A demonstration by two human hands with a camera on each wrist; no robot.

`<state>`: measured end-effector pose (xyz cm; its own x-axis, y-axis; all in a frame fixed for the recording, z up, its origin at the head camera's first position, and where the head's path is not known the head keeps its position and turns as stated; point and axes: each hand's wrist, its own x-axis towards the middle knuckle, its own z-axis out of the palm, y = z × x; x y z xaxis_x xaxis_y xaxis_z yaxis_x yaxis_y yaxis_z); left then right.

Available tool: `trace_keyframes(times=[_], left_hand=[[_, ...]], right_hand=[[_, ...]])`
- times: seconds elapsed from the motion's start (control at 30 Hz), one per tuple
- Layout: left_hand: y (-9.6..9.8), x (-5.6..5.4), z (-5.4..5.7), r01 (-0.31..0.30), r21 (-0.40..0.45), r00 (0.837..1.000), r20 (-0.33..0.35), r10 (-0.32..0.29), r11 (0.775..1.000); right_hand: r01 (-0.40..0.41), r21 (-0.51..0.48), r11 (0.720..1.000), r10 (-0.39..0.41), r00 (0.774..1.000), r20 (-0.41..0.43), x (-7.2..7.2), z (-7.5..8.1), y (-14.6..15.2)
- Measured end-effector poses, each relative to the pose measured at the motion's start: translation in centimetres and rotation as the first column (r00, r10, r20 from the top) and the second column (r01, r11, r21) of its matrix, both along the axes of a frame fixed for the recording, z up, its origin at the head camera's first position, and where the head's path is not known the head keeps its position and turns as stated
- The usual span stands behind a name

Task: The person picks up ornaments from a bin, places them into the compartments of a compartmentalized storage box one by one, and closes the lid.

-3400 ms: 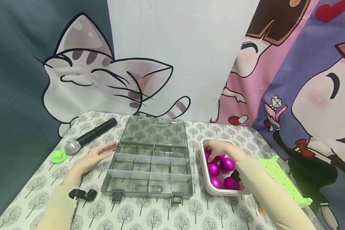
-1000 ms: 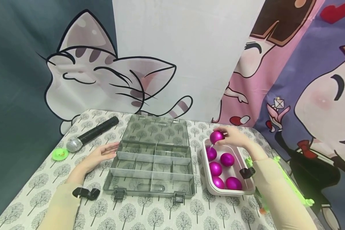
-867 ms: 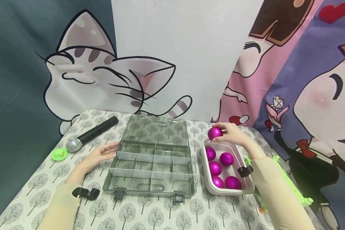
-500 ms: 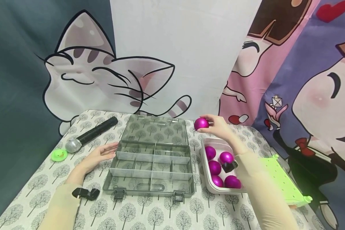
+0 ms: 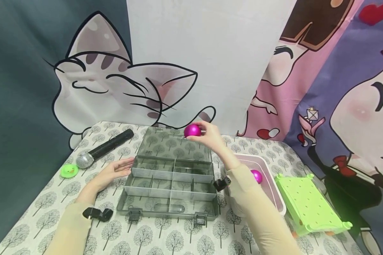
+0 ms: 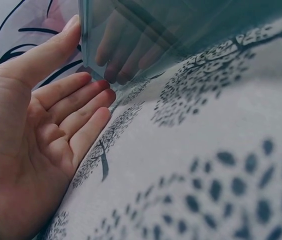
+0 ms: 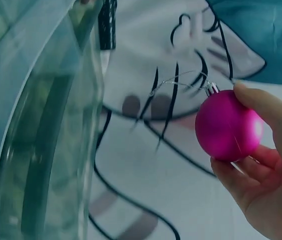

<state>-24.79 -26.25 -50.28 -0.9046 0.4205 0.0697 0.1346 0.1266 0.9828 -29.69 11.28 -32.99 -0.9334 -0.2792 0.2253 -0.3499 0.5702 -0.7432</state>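
A shiny magenta Christmas ball [image 5: 192, 130] with a silver cap and a thread loop is pinched between the thumb and fingers of my right hand [image 5: 209, 136]. In the head view it overlaps the lid of a grey see-through compartment box [image 5: 167, 214], which lies opened flat with its dividers showing. The right wrist view shows the ball [image 7: 228, 126] beside the box's clear wall. My left hand [image 5: 113, 173] rests on the cloth with fingers extended, the fingertips right at the box's left side [image 6: 131, 45]. Another magenta ball [image 5: 256, 176] shows in the white tub [image 5: 279, 202], partly behind my right sleeve.
A black microphone [image 5: 106, 148] with a silver head lies at the back left, a green rubber duck [image 5: 69, 171] near its head. To the right of the tub stands a light green pegged plastic stand [image 5: 311, 202]. A tree-print cloth [image 5: 143, 235] covers the table.
My right hand has reached into the white tub, picked out a magenta Christmas ball, lifted it and carried it left over the box. The left hand has stayed beside the box.
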Motion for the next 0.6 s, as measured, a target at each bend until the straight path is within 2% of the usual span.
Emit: trace_keyframes(times=[0.2, 0.6], left_hand=[[0.0, -0.1, -0.1, 0.0, -0.003, 1.0, 0.003, 0.0, 1.0], [0.0, -0.1, -0.2, -0.008, -0.01, 1.0, 0.004, 0.008, 1.0]], right_hand=[[-0.011, -0.026, 1.0, 0.011, 1.0, 0.015, 0.0, -0.9, -3.9], [-0.044, 0.025, 0.999, 0.043, 0.997, 0.065, 1.3, -4.9, -8.6]])
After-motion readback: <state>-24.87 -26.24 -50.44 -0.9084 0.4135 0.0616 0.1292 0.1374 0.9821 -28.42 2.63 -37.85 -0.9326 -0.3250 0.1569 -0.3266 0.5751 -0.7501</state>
